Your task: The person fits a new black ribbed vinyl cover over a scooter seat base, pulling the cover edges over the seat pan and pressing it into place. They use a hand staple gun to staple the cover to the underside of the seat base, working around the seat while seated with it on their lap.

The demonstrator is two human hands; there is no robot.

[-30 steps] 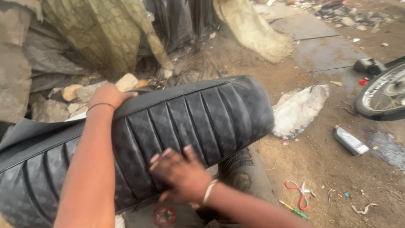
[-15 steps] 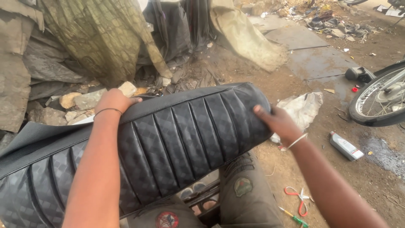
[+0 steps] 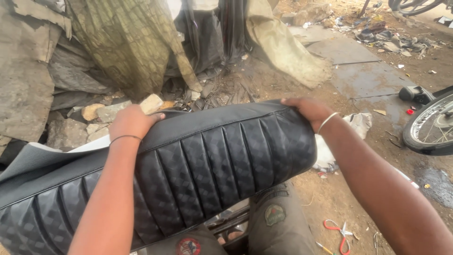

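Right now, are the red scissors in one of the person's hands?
No, the red scissors lie on the dirt, while the left hand and the right hand both grip the black seat.

An open-air roadside repair spot for motorcycles, set on bare, littered dirt ground (image 3: 349,198). A spoked motorcycle wheel (image 3: 432,127) stands at the right edge, red-handled scissors (image 3: 339,232) lie in the dust, worn tarpaulin sheets (image 3: 118,42) hang as a makeshift shelter over rubble stones (image 3: 101,113), and a black quilted vinyl motorcycle seat (image 3: 198,165) is being worked on.
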